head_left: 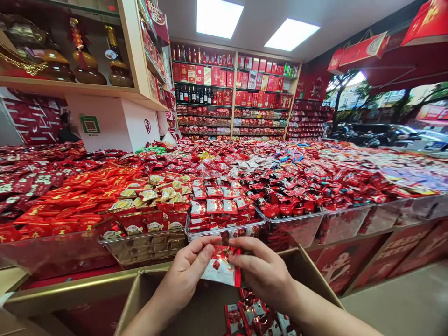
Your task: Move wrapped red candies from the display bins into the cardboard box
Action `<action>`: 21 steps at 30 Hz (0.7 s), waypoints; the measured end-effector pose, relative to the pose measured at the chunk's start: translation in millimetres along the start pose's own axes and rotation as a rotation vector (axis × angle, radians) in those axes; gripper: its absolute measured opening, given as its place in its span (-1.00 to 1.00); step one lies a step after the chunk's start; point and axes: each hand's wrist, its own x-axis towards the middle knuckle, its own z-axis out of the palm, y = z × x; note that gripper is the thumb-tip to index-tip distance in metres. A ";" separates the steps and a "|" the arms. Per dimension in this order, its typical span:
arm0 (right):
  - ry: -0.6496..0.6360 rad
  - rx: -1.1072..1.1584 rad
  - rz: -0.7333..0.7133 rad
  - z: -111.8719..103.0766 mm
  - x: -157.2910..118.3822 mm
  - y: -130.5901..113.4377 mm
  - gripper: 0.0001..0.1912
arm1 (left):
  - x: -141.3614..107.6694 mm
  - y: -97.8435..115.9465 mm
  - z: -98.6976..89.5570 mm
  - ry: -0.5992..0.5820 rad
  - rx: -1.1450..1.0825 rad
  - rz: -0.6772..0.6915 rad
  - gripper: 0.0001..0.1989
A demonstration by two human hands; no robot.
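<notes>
Between my two hands is a small red-and-white snack packet point(221, 267), held above an open cardboard box point(140, 298). My left hand point(187, 270) pinches the packet's left side, thumb on top. On its right side, the fingers of my right hand point(266, 268) grip the wrapper near the red edge. Several similar loose packets point(252, 312) lie in the box below, partly hidden by my right forearm. Just beyond my hands stands a clear plastic bin point(224, 231) with neat rows of red-and-white packets point(221, 205).
More clear bins hold gold-and-red packets point(154, 221), orange-red packets point(66, 224) and dark red packets point(294, 207) along the counter. Shelves of bottles and red boxes point(206, 77) line the back wall. A glass cabinet point(133, 46) overhangs at the left. Parked vehicles point(381, 133) show outside.
</notes>
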 end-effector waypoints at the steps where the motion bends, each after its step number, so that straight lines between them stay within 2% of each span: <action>1: 0.054 0.082 0.110 0.7 1.5 -2.7 -0.68 | -0.2 -0.1 -0.4 -0.007 0.000 0.021 -0.75; 3: 0.128 0.313 0.399 2.4 5.9 -7.6 -0.74 | -0.7 -1.3 -1.4 -0.020 0.022 0.057 -0.75; 5: 0.144 0.544 0.681 4.0 10.6 -10.7 -0.79 | -0.7 -3.1 -2.3 -0.029 0.055 0.089 -0.73; 7: 0.143 0.700 0.850 4.9 13.4 -11.5 -0.77 | -0.3 -4.5 -2.7 -0.031 0.092 0.118 -0.71; 9: 0.159 0.799 0.889 5.0 13.5 -10.5 -0.75 | 0.3 -4.8 -2.8 -0.013 0.136 0.151 -0.71; 13: 0.151 0.910 0.770 6.3 8.9 -6.9 -0.69 | 0.4 -3.6 -3.3 0.026 0.213 0.191 -0.69; 17: 0.144 0.901 0.768 9.9 7.0 -5.9 -0.71 | -1.4 -4.3 -5.6 0.033 0.303 0.185 -0.71; 21: 0.159 0.853 0.809 9.2 8.7 -6.8 -0.81 | -2.6 -4.7 -7.8 0.052 0.389 0.255 -0.81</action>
